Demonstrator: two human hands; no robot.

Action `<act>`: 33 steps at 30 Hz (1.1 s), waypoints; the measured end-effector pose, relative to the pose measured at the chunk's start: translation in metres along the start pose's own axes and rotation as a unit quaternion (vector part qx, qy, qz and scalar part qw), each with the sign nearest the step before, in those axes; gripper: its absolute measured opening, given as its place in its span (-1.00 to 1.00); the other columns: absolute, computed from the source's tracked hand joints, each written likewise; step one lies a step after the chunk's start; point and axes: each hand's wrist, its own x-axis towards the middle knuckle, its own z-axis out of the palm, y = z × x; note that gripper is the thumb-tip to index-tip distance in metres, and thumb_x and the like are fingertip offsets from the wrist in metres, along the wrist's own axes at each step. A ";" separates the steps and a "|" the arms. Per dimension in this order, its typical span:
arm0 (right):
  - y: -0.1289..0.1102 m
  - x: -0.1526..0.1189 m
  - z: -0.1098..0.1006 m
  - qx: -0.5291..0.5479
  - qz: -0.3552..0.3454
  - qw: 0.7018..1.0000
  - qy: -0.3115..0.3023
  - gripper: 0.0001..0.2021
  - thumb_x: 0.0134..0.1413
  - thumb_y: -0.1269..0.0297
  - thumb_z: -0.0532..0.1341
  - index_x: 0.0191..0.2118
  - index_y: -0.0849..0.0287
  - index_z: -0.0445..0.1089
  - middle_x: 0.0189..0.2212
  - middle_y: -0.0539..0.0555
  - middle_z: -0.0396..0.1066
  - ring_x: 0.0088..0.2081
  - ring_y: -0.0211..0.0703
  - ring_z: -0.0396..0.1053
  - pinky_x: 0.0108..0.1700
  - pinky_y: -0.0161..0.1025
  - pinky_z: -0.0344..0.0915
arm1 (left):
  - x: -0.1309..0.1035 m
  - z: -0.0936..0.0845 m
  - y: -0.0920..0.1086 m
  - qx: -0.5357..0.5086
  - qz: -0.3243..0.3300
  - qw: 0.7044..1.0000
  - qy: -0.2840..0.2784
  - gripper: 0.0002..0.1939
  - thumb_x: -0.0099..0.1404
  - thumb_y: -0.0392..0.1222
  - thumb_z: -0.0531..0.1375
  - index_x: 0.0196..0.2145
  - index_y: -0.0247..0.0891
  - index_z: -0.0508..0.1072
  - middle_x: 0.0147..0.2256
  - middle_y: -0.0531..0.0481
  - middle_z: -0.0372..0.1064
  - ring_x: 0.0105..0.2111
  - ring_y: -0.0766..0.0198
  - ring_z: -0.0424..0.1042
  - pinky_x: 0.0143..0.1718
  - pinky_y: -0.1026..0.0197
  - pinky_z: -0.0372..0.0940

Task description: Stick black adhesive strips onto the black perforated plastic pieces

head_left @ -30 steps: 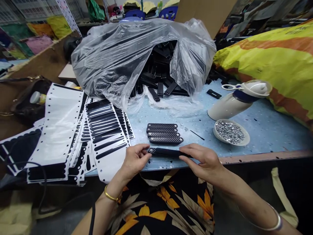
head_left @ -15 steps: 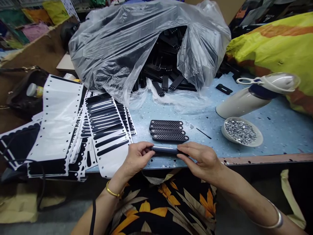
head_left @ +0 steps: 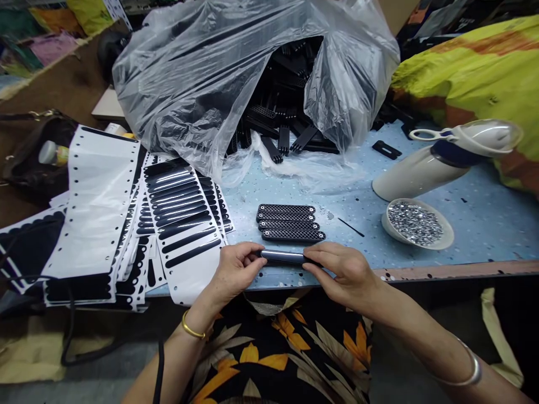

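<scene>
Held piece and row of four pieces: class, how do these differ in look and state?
The held piece shows a smooth, shiny face; the row shows latticed faces with silvery dots near the ends.
The held piece is gripped by the left hand and right hand; the row lies on the table, touched by neither.
Both show dark, long, narrow pieces.

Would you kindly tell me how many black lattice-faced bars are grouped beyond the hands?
4 black lattice-faced bars side by side on the light-blue tabletop: one farthest, two between, one nearest, beyond the held glossy dark bar. Any underneath would be hidden.
</scene>
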 end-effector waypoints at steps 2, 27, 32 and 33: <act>0.000 0.001 0.000 -0.009 -0.007 1.000 -0.007 -0.86 0.21 0.43 0.17 -0.24 0.17 0.50 -0.39 0.16 0.53 -0.38 -0.04 0.50 -0.34 -0.14 0.47 | 0.000 0.000 0.000 0.003 0.004 1.000 0.002 -0.74 0.09 -0.21 0.28 -0.26 -0.35 0.64 -0.57 0.01 0.44 -0.61 0.37 0.34 -0.56 0.35 0.27; 0.001 -0.002 0.002 0.006 0.021 0.999 -0.033 -0.84 0.22 0.43 0.16 -0.26 0.21 0.51 -0.38 0.17 0.53 -0.37 -0.07 0.48 -0.31 -0.16 0.46 | 0.004 0.004 0.003 -0.019 -0.024 0.999 0.018 -0.83 0.16 -0.16 0.24 -0.41 -0.28 0.60 -0.54 0.00 0.51 -0.54 0.28 0.48 -0.59 0.36 0.34; 0.000 -0.002 0.001 0.039 0.052 0.997 -0.043 -0.84 0.24 0.42 0.16 -0.22 0.18 0.52 -0.34 0.15 0.53 -0.33 -0.09 0.51 -0.28 -0.19 0.49 | 0.004 0.004 0.004 -0.030 -0.029 0.999 0.025 -0.84 0.14 -0.16 0.25 -0.44 -0.28 0.60 -0.52 -0.01 0.52 -0.54 0.28 0.48 -0.58 0.35 0.35; 0.000 -0.002 0.000 0.045 0.059 0.996 -0.045 -0.84 0.24 0.42 0.17 -0.21 0.18 0.52 -0.33 0.15 0.54 -0.32 -0.09 0.51 -0.28 -0.20 0.49 | 0.004 0.004 0.005 -0.035 -0.035 0.998 0.024 -0.83 0.15 -0.15 0.25 -0.43 -0.28 0.60 -0.52 -0.01 0.52 -0.53 0.28 0.48 -0.58 0.35 0.36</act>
